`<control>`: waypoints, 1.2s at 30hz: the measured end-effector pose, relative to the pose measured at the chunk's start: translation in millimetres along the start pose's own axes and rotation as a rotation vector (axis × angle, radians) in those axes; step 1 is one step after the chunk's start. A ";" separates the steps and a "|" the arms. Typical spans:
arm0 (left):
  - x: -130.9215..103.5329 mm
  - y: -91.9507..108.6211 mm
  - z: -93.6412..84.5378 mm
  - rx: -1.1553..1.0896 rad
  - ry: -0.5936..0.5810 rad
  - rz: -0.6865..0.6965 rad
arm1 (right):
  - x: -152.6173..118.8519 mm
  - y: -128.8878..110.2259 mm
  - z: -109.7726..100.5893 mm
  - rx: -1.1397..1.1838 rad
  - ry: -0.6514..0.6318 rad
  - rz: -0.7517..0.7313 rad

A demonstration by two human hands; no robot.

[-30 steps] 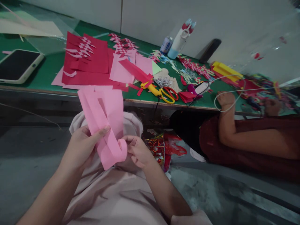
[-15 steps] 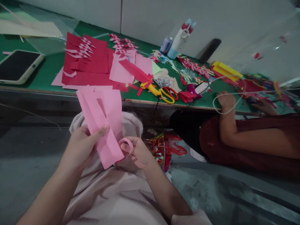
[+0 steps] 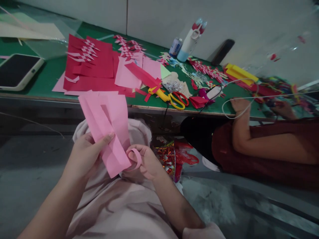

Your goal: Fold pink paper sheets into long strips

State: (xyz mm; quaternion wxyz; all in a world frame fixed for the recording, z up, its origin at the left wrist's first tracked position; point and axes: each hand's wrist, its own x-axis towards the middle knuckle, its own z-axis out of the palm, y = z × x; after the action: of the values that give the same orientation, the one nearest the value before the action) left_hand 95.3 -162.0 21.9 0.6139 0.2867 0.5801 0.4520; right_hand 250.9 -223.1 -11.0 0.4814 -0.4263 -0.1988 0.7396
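My left hand [image 3: 92, 151] grips a folded pink paper [image 3: 116, 116] over my lap, its thumb lying across the front. A dark slit shows in the upper part of the sheet. At the lower right corner of the paper, my right hand [image 3: 143, 159] is closed around pink scissors [image 3: 136, 157], of which only a looped handle shows; the blades are hidden behind the sheet. Beyond the paper, red sheets [image 3: 99, 68] and pink sheets [image 3: 127, 73] lie on the green table [image 3: 53, 81].
Yellow-handled scissors [image 3: 176, 103] lie near the table edge. A phone [image 3: 18, 71] is at the left. Behind stand a can [image 3: 175, 47] and a white-and-blue bottle [image 3: 190, 43]. At the right, another person's arm [image 3: 243, 129] rests on the table by a white cable [image 3: 224, 111].
The view has shifted slightly. The looped pink piece by my right hand has turned a little, while both hands keep nearly the same place on the paper.
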 end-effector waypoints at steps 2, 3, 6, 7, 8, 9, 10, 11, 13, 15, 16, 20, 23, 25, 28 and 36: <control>0.6 0.2 0.9 0.006 0.007 0.008 | 1.0 1.0 -2.5 0.026 -0.012 0.054; 0.6 0.6 1.4 0.008 0.005 0.012 | 1.6 1.9 -4.0 0.048 -0.011 0.065; 0.1 1.6 3.0 0.015 -0.001 0.023 | 2.9 5.0 -7.8 0.092 -0.002 0.030; -0.1 1.9 3.6 0.017 -0.001 0.025 | 3.2 5.9 -8.6 0.108 0.000 0.019; -0.4 2.2 4.2 0.017 -0.001 0.025 | 3.6 6.7 -9.2 0.124 0.006 0.008; -0.6 2.5 4.8 0.016 -0.002 0.022 | 3.9 7.5 -9.5 0.137 0.015 0.000; -0.7 2.9 5.4 0.017 -0.002 0.017 | 4.3 8.1 -9.6 0.151 0.019 0.000; -0.7 3.2 6.0 0.019 -0.001 0.010 | 4.6 8.6 -9.5 0.168 0.026 -0.001; -0.6 3.9 7.1 0.025 0.005 0.001 | 4.5 8.9 -8.8 0.201 0.040 0.000; -0.4 4.5 7.7 0.030 0.006 0.004 | 3.4 8.0 -8.0 0.219 0.040 0.011; -0.2 4.7 7.9 0.030 0.002 0.004 | 2.6 7.1 -7.6 0.222 0.039 0.012; 0.2 4.5 8.4 0.039 0.003 0.004 | 0.1 3.5 -7.5 0.189 0.036 0.022; -0.1 4.3 9.0 0.037 0.024 0.018 | 0.8 2.5 -8.5 0.126 0.023 0.063; -0.2 4.4 9.2 0.031 0.038 0.022 | 1.6 2.9 -8.9 0.117 0.002 0.086; 0.4 4.7 8.2 0.028 0.038 0.029 | 1.8 3.9 -8.8 0.149 -0.009 0.072; 0.1 8.7 6.5 0.023 0.041 0.056 | -1.2 0.6 -5.1 0.079 -0.009 0.015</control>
State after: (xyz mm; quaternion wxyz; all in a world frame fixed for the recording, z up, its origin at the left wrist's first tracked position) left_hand 99.6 -157.0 30.5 0.5858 0.3004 0.5895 0.4680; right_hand 255.0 -225.0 -13.7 0.4916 -0.4052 -0.1684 0.7522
